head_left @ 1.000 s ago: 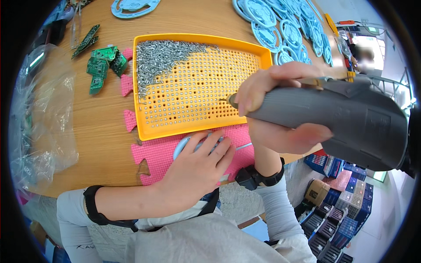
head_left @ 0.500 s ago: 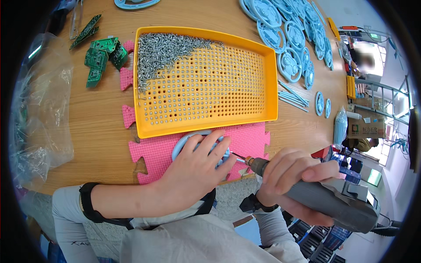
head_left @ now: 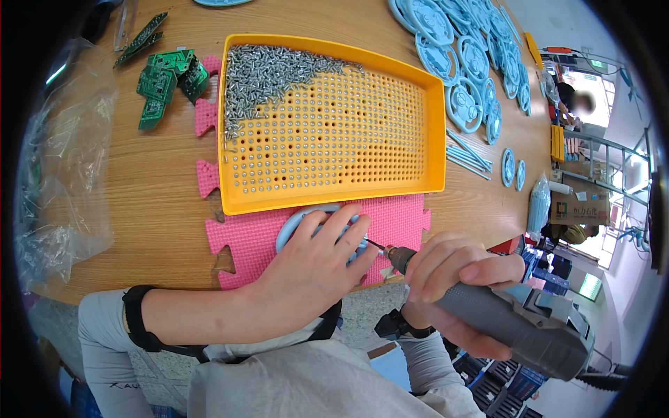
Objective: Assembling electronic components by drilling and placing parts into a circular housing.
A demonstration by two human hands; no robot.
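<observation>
My left hand (head_left: 317,254) is spread over a round light blue plastic wheel (head_left: 287,233), its fingers bent around the rim and spokes and holding it against a pink foam mat (head_left: 251,258). The hand hides much of the wheel. My right hand (head_left: 453,272) is wrapped around a dark grey electric screwdriver (head_left: 481,306), tilted with its body toward the lower right. Its thin bit points left and reaches the wheel's right side, close to my left fingertips. Whether a screw sits under the tip is too small to tell.
Just beyond the mat stands a yellow perforated tray (head_left: 334,196) with loose screws (head_left: 258,76) heaped at its far left. Green circuit boards (head_left: 159,83) and a clear plastic bag (head_left: 70,167) lie left. Light blue wheels (head_left: 463,104) and rods (head_left: 468,157) lie right.
The screwdriver and my right hand have shifted slightly left, with the bit further in at the wheel. My left hand keeps its hold. The whole view has shifted a little.
</observation>
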